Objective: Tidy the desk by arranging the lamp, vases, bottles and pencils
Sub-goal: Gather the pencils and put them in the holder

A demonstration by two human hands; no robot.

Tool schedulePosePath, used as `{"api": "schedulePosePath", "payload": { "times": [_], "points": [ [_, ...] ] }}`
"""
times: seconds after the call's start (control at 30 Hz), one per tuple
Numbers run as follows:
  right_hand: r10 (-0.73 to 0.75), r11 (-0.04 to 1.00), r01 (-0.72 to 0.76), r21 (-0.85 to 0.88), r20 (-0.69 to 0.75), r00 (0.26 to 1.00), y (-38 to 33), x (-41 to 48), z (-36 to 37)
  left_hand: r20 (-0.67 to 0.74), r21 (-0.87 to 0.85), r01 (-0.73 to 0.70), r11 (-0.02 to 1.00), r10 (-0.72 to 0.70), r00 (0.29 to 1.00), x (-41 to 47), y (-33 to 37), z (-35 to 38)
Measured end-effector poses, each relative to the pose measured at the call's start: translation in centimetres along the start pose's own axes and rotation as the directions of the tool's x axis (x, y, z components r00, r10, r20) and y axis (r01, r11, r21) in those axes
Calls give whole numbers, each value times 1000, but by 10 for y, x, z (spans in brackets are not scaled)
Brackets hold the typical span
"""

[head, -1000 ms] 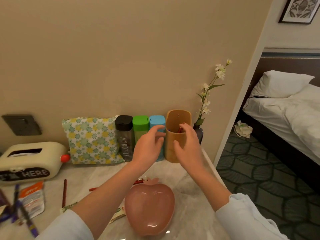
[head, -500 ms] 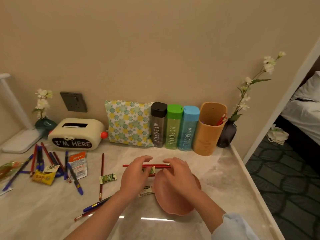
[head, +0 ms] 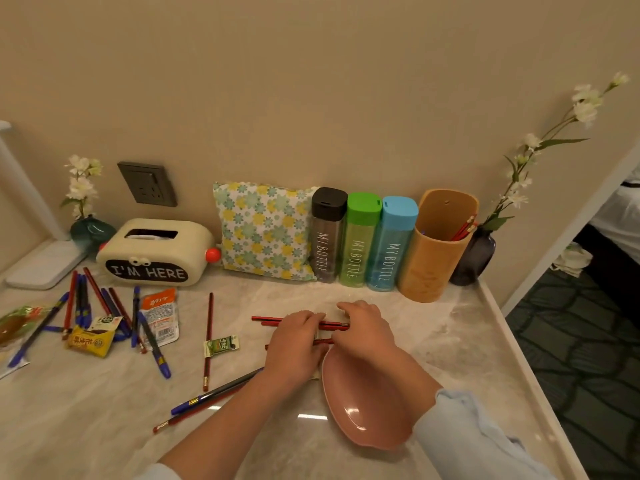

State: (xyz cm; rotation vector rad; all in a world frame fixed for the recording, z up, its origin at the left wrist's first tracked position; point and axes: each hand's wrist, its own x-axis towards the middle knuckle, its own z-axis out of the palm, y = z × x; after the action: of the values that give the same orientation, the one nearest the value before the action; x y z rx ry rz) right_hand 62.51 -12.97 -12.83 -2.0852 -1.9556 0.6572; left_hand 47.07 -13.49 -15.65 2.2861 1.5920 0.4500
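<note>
Two or three red pencils (head: 268, 320) lie crosswise on the marble desk, just beyond a pink dish. My left hand (head: 294, 344) covers their middle with fingers curled over them. My right hand (head: 363, 329) pinches their right ends. An orange pencil holder (head: 433, 261) with red pencils inside stands at the back right, beside black (head: 327, 237), green (head: 358, 240) and blue (head: 391, 244) bottles. A dark vase (head: 472, 258) with white flowers sits in the right corner. A teal vase (head: 90, 231) and the white lamp base (head: 41, 263) are at far left. Several loose pencils and pens (head: 100, 303) lie at left.
A cream tissue box (head: 156, 254) and a floral cushion (head: 263, 230) stand against the wall. The pink apple-shaped dish (head: 367, 410) is under my right wrist. Snack packets (head: 161, 313) lie among the pens. More pencils (head: 207, 341) lie mid-desk. The desk edge (head: 512, 344) drops to carpet.
My hands left the orange holder and came down to the desk. They now close together over the red pencils, and the view has swung left and down.
</note>
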Motion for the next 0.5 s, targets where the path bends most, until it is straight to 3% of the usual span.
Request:
{"api": "schedulePosePath", "payload": {
  "times": [0.13,0.27,0.5],
  "points": [
    [10,995,-3,-103,65,998,0,7,1,37,105,-46,993,42,998,9,1,-1],
    [2,996,4,-90,72,997,0,9,-5,143,197,-80,977,52,988,21,7,-8],
    [-87,970,117,-211,149,985,2,9,-14,223,304,-150,941,82,971,25,10,-10]
  ]
}}
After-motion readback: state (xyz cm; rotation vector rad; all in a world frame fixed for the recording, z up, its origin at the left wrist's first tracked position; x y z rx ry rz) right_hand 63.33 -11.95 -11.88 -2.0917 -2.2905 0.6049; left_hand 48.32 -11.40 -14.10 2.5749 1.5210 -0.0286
